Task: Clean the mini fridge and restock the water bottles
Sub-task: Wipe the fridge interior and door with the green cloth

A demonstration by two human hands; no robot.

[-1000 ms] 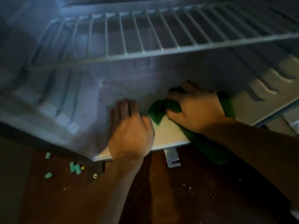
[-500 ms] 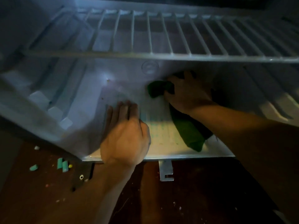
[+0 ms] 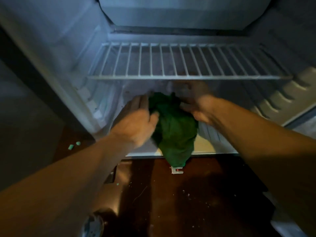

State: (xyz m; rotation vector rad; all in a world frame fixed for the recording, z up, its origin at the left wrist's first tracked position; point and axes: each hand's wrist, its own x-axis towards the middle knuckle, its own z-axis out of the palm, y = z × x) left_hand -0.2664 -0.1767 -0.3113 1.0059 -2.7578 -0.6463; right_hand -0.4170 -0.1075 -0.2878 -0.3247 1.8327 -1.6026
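Observation:
The mini fridge (image 3: pixel 206 148) stands open, its white inside lit. Bunched between my two hands is a green cloth (image 3: pixel 172 127), which hangs down over the fridge's front lip. My right hand (image 3: pixel 196 101), blurred, grips the cloth's upper right part just under the wire shelf (image 3: pixel 188 77). From the left, my left hand (image 3: pixel 136 120) has straight fingers alongside the cloth and its thumb touching it. No water bottles are in view.
The wire shelf spans the fridge above my hands, with a freezer box (image 3: pixel 171 14) higher up. The fridge door (image 3: pixel 294 93) stands open at the right. On the dark brown floor lie small green bits (image 3: pixel 73 145), crumbs and a metal bracket (image 3: pixel 177 170).
The view has pulled back and up. My left hand left the fridge floor and moved right to the cloth. The cloth went from flat on the fridge floor to a raised bunch.

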